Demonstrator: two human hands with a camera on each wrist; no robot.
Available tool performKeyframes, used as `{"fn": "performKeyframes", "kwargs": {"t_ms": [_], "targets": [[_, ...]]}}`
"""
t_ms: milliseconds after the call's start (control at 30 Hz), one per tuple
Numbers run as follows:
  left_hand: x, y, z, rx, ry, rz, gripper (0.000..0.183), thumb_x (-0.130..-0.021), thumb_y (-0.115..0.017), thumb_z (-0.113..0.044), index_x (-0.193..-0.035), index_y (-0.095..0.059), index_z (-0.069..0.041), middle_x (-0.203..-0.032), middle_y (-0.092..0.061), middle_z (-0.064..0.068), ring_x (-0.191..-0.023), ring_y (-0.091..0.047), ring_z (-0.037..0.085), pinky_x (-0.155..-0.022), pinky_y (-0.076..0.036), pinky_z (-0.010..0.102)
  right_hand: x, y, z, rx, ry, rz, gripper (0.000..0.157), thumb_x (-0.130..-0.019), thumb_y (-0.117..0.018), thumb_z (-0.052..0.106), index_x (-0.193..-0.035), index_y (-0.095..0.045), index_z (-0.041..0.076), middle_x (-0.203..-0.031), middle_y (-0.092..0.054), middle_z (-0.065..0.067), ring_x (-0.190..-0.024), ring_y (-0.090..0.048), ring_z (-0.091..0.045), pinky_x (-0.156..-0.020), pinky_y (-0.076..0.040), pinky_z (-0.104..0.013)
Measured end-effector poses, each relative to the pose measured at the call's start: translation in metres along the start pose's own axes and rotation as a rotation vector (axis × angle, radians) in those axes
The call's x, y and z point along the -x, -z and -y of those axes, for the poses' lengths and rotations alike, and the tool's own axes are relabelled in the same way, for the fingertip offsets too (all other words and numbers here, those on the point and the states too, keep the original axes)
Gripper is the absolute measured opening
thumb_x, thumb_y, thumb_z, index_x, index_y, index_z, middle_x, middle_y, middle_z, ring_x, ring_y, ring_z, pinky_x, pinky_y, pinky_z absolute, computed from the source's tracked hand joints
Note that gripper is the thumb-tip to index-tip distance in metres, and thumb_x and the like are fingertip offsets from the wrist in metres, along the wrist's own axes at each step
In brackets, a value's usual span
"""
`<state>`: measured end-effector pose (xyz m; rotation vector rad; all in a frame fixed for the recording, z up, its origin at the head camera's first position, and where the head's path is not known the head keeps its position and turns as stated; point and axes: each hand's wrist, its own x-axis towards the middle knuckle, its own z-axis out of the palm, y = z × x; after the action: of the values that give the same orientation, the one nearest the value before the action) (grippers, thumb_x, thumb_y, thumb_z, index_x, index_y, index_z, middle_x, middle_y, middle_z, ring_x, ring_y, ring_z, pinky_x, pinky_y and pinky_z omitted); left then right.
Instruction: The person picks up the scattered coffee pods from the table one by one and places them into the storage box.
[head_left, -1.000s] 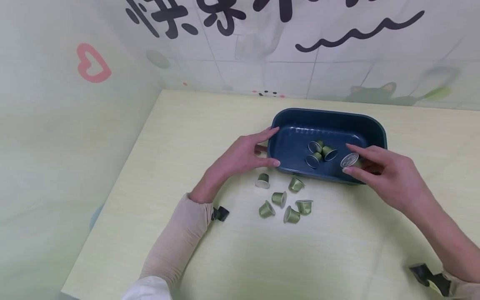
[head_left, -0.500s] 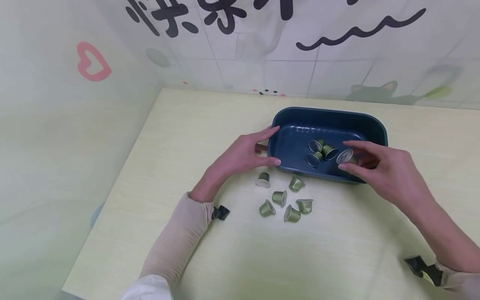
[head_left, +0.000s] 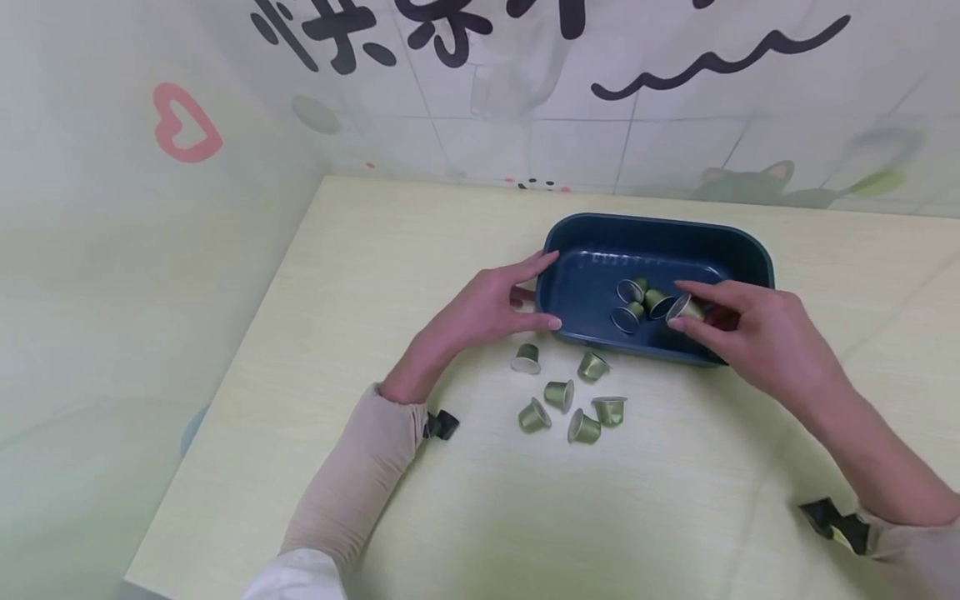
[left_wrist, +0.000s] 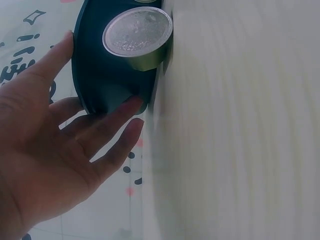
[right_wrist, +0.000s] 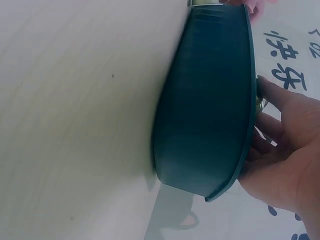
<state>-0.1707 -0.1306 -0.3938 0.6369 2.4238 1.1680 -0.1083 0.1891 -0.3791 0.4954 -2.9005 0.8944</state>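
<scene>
A dark blue plastic bin stands on the table with three green coffee capsules lying inside. My left hand holds the bin's left end, its thumb and index finger at the rim and other fingers against the end wall. Over the bin's right part, my right hand pinches another coffee capsule between thumb and fingers, its silver lid facing left. The right wrist view shows this hand behind the bin's rim, the capsule mostly hidden.
Several green capsules lie scattered on the table in front of the bin. The pale wooden table meets a wall printed with black characters behind the bin.
My right hand has moved left over the bin with the pinched capsule, bringing it close to the three capsules inside. My left hand and the bin have stayed in place.
</scene>
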Motion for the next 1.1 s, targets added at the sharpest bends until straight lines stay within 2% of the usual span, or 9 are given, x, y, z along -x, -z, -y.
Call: {"fn": "performKeyframes", "kwargs": {"t_ms": [333,600,933,1100], "targets": [[0.0,0.0,-0.001,0.003,0.004,-0.002,0.088,-0.084,-0.082,-0.031,-0.156,-0.033,-0.024,-0.162,-0.027,-0.002,-0.112,-0.065,0.014,-0.091,-0.053,0.027,-0.004,-0.004,0.0,-0.04,0.008,0.009,0.038,-0.088,-0.078,0.021,-0.123,-0.071,0.01,-0.083,-0.07,0.002,-0.07,-0.061,-0.013,-0.056,-0.043,-0.017],[0.0,0.0,0.0,0.0,0.007,-0.002,0.088,-0.084,-0.081,-0.032,-0.156,-0.032,-0.025,-0.162,-0.027,-0.003,-0.112,-0.065,0.014,-0.092,-0.053,0.027,-0.008,-0.007,-0.001,-0.052,0.031,0.034,0.04,-0.086,-0.08,0.017,-0.124,-0.071,0.009,-0.087,-0.071,0.0,-0.071,-0.062,-0.012,-0.055,-0.046,-0.019],[0.001,0.0,0.0,-0.021,0.003,-0.007,0.087,-0.084,-0.081,-0.034,-0.156,-0.033,-0.024,-0.162,-0.026,-0.002,-0.111,-0.065,0.013,-0.094,-0.052,0.029,-0.015,-0.009,0.001,0.009,0.009,0.119,0.039,-0.088,-0.078,0.021,-0.124,-0.07,0.008,-0.087,-0.069,-0.002,-0.069,-0.058,-0.012,-0.053,-0.045,-0.025],[0.0,0.0,0.0,-0.039,-0.001,-0.011,0.087,-0.084,-0.081,-0.035,-0.156,-0.033,-0.024,-0.162,-0.027,-0.002,-0.111,-0.065,0.012,-0.094,-0.052,0.029,-0.017,-0.011,0.001,0.036,0.017,0.124,0.038,-0.087,-0.078,0.022,-0.122,-0.071,0.007,-0.093,-0.071,-0.005,-0.073,-0.061,-0.015,-0.056,-0.048,-0.027]]}}
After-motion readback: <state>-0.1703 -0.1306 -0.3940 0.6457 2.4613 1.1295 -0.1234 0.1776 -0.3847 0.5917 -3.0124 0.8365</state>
